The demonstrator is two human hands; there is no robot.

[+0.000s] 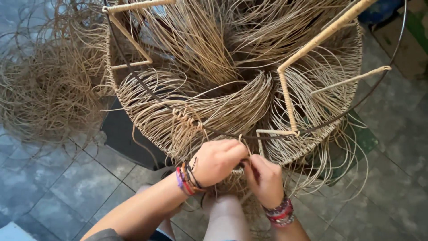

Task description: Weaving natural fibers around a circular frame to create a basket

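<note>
We see the left hand (217, 160) and right hand (264, 178) meeting at the near rim of a large round rattan basket frame (285, 96), low in the centre of the head view. Left hand is curled into a loose fist, fingers (236, 149) pressed together around a bundle of rattan strands (209, 114) at the rim; right hand sits just beside it, touching, fingers (256, 163) pinching a strand end between the two hands. Exact strand in the pinch is too small to tell. Both wrists carry stacked bead and cord bracelets (187, 180), red, purple and dark. The frame has pale wrapped ribs and a thin dark wire hoop (147, 89) crossing the loose strands, which fan out from the hollow middle and hang over the edge. It rests on a dark stool or stand (122, 134), partly hidden. A loose heap of rattan fibre (44, 89) lies on the grey tiled floor (67, 178) to the left, apart from the frame. Our bare knees (225, 214) show below the hands.
</note>
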